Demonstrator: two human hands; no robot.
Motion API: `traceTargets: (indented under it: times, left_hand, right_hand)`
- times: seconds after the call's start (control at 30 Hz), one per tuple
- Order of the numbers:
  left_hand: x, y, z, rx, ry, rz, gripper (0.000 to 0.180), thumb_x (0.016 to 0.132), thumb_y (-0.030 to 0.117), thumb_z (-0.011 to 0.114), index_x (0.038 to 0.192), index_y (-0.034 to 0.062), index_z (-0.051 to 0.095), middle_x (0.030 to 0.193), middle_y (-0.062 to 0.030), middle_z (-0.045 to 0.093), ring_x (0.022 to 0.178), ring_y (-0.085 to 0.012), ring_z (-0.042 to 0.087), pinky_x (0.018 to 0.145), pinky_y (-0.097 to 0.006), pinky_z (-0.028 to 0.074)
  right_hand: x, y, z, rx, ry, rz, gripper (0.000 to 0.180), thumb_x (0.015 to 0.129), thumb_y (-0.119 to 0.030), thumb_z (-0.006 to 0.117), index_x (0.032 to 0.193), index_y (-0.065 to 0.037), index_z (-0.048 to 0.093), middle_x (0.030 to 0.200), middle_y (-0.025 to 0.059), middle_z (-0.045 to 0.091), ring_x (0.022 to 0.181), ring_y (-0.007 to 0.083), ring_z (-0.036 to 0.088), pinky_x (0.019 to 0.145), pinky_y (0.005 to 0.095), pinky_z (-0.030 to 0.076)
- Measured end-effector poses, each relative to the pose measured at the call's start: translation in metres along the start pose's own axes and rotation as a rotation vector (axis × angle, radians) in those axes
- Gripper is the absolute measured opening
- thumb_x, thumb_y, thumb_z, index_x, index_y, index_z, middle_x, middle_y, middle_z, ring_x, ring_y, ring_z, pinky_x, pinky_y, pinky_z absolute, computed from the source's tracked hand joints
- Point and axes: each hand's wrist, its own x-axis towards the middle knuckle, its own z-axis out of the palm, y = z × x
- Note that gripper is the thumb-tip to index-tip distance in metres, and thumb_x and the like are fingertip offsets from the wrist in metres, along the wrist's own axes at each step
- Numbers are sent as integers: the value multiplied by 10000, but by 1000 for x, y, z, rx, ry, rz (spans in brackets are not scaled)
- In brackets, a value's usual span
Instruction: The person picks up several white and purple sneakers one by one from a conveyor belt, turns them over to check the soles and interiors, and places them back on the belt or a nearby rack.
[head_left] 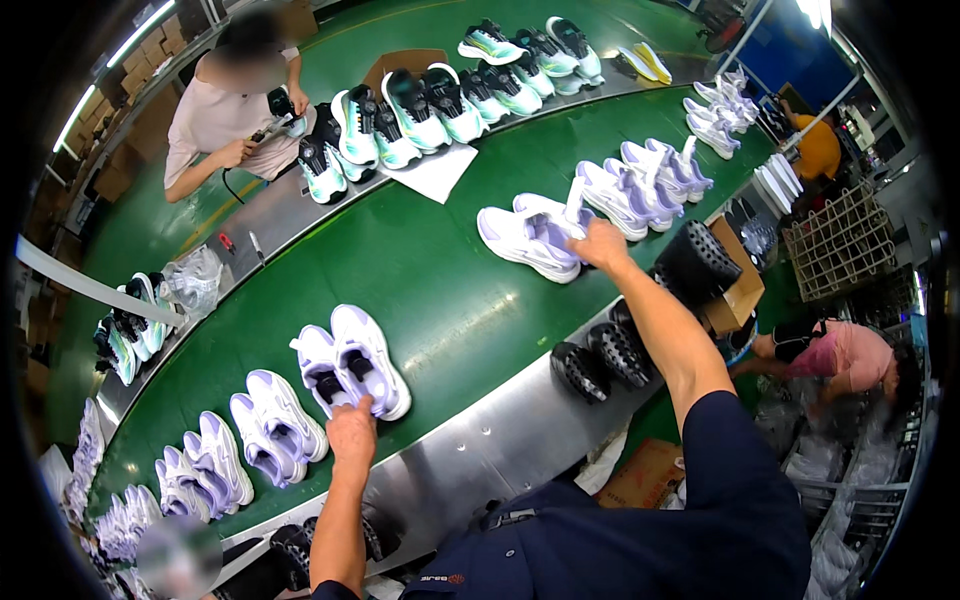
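Observation:
Reaching far over the green belt, my right hand (600, 245) is closed at the heel end of a pair of white-and-lilac sneakers (515, 238). Its fingertips are partly hidden against the shoe. Nearer and to the left, my left hand (352, 432) grips the heels of another such pair of sneakers (368, 350), toes pointing away from me. Dark pieces show inside these two shoes. Beside them on the left rests a further white-and-lilac pair (278, 425). More matching sneakers (620, 200) stand just right of my right hand.
The green belt (440, 300) curves past me behind a metal ledge (470, 450). Black perforated shoe forms (618, 352) sit on the ledge's right. Across the belt, teal-and-black sneakers (415, 110) line a shelf, where a person (235, 115) holds one. Another person in pink (840, 355) bends at right.

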Motion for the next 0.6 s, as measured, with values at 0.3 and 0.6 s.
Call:
traceTargets:
  times: [0.3,0.6]
  left_hand:
    - [-44,1,-67,-362,70,-155,428,786,149,784,1182,35,667,1062,-235,673,1017,-420,615,892,-469,490]
    - [-36,84,-57,-881,201,-67,654,792,201,793,1365,22,536,1262,-209,602,1111,-347,610,888,-422,505]
  right_hand:
    - [15,-53,37,-5,-250,-62,388,769,-218,708,1092,-6,684,1125,210,700,1077,354,679,923,441,547]
    - [-196,-124,49,195,-243,-348,276,749,-129,654,956,50,622,871,254,708,798,393,720,711,485,589]
